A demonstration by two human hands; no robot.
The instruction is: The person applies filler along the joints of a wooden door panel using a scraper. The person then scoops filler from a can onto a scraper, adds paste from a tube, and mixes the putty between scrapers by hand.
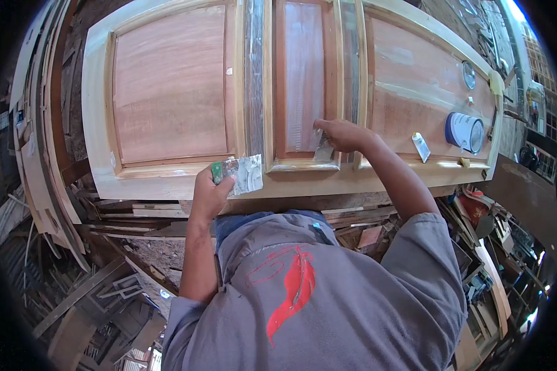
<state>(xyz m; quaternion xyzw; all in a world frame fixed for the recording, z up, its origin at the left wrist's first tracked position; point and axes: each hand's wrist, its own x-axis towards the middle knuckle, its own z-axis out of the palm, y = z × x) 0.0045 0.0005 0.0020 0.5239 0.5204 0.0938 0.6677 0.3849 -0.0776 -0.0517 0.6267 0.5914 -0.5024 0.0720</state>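
A panelled wooden door (167, 185) lies flat in front of me. My left hand (210, 193) is closed round the green handle of a wide putty knife (249, 174), its blade smeared with whitish filler, over the door's near edge. In my right hand (341, 136) is a smaller scraper (322, 148), its blade against the lower end of the narrow middle panel (304, 80). Pale filler streaks run along that panel and its side strips.
On the door's right panel are a paint can (464, 132), a white tube (421, 147) and a round lid (468, 74). Planks (43, 123) stand at the left. Wood scraps (120, 294) cover the ground below. A clear bottle (535, 99) is at the far right.
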